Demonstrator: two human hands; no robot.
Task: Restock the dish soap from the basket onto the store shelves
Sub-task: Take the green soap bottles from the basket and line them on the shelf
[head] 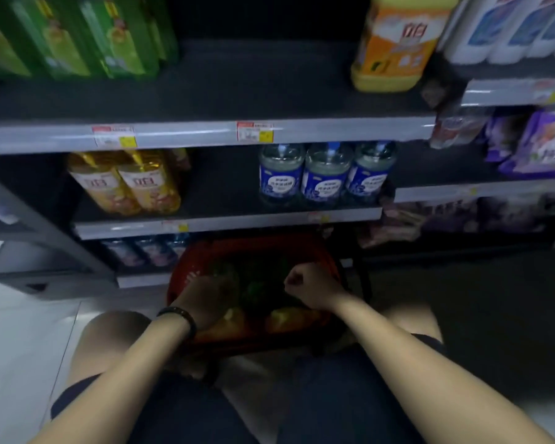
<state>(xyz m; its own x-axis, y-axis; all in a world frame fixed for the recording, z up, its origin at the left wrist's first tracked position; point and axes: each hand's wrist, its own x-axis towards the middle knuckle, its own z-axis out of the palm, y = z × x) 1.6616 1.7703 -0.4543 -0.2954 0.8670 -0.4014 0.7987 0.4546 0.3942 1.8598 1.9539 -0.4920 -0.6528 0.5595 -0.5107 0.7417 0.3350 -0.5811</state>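
A red basket (186, 267) stands on the floor against the shelves, between my knees. Inside it lie dark green dish soap bottles (253, 288) and yellow-orange bottles (289, 318). My left hand (205, 296), with a black band on its wrist, reaches down into the basket's left side onto a green bottle; its fingers are hidden. My right hand (308, 283) hovers over the basket's right side with its fingers curled into a fist. Whatever it may hold is lost in the dark. The frame is dim and blurred.
The top shelf (205, 136) carries green bottles (77, 36) at left and an orange bottle (394, 43) at right, with a wide gap between. Below stand yellow bottles (125, 184) and blue-labelled clear bottles (324, 177). Purple packs (539, 145) fill the right-hand bay.
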